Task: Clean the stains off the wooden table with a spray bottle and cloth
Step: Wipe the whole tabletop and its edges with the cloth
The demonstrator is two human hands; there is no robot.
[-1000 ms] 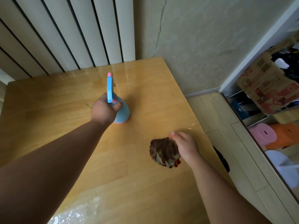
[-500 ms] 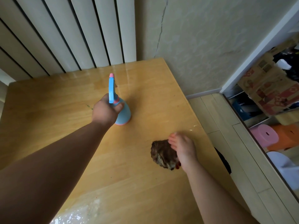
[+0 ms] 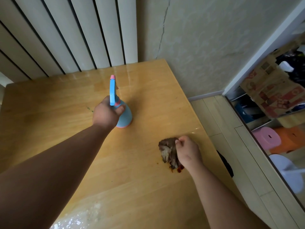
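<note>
Head view, looking down on wooden counter (image 3: pixel 148 90), set into a corner between slatted wall panel (image 3: pixel 66 38) and plastered wall (image 3: pixel 206 38).

Left hand (image 3: pixel 107 113): wrapped round the neck of spray bottle (image 3: pixel 123 116), fingers and thumb curled about it just below the blue trigger head. Spray bottle: light blue, pink nozzle tip, pink base rim; upright, nozzle pointing away from the camera, base at the counter surface, though firm contact cannot be confirmed. Position: about mid-counter, towards the far edge.

Right hand (image 3: pixel 188 151): clenched on cloth (image 3: pixel 167 151), fingers curled into the bunched fabric. Cloth: brown, crumpled into a wad, down on the counter close to the right edge, nearer the camera than the spray bottle and well apart from it.

Red-brown stain (image 3: pixel 179 169): on the counter just at the near end of the cloth, below the right wrist. Small green marks (image 3: pixel 90 109): just left of the left hand. Wet speckled patch (image 3: pixel 79 219): at the near edge of the counter.

Right of the counter: pale plank floor (image 3: pixel 222 129). Beyond it: pink stool (image 3: pixel 267 139) beside orange stool (image 3: pixel 290 136), printed cardboard box (image 3: pixel 270 93) above them.
</note>
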